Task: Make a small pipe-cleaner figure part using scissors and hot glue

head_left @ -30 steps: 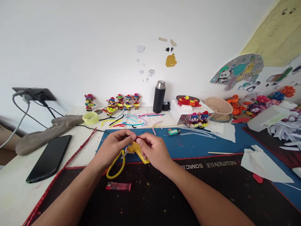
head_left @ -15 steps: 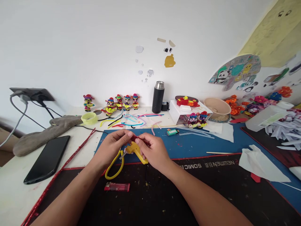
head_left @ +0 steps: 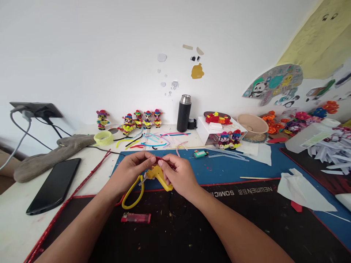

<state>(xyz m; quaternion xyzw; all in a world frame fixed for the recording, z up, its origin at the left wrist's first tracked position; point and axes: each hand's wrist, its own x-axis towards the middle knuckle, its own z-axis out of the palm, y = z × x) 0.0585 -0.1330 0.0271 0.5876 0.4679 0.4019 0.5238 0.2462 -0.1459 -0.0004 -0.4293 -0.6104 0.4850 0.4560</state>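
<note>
My left hand and my right hand meet over the front edge of the blue mat. Between them, both sets of fingertips pinch a small dark red, glittery piece that looks like tinsel pipe cleaner. My fingers cover most of it. Just below lies a yellow hot glue gun, its nozzle towards the left and its handle beside my right hand. A yellow loop, perhaps a scissor handle, lies under my left hand. Closer to me, a pink lighter rests on the black mat.
Long red tinsel stems run along the left beside a black phone. Small figures, coloured pipe cleaners and a black flask stand or lie behind. White paper lies at the right.
My hands stay together on the red piece, with only slight finger movement. The whole view has shifted a little.
</note>
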